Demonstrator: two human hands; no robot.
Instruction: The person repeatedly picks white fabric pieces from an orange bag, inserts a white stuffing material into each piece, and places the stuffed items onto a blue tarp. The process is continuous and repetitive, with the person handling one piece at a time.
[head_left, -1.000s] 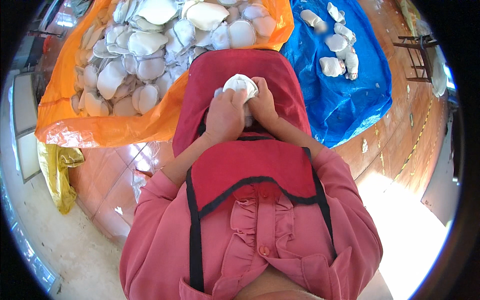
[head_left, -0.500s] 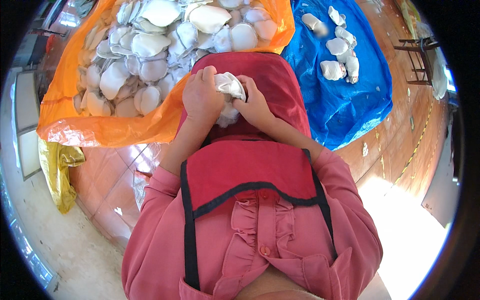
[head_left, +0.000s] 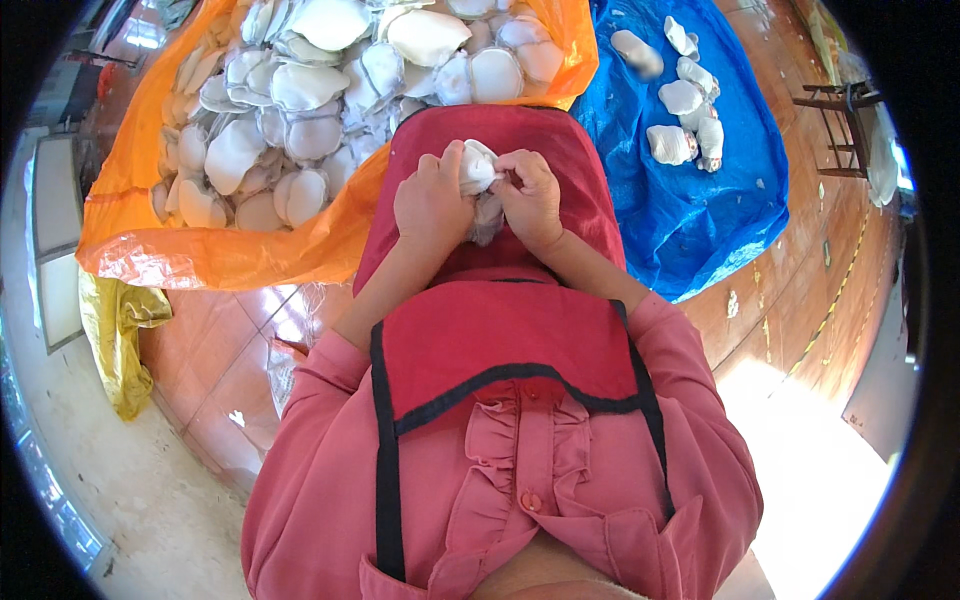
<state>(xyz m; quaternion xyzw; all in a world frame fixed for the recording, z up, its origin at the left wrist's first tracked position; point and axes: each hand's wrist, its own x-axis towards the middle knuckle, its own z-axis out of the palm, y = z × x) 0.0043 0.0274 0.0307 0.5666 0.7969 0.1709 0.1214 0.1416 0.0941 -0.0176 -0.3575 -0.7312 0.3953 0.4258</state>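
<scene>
Both your forearms come up from the bottom of the frame and angle inward, so your hands meet right in the middle over your lap. Your left hand [head_left: 432, 205] is knuckles-up with the fingers curled down tight in a pinch. Your right hand [head_left: 530, 198] sits just beside it, touching, fingers bent the same way and pressed in toward the left. Wrists are roughly level, elbows tucked near your sides.
</scene>
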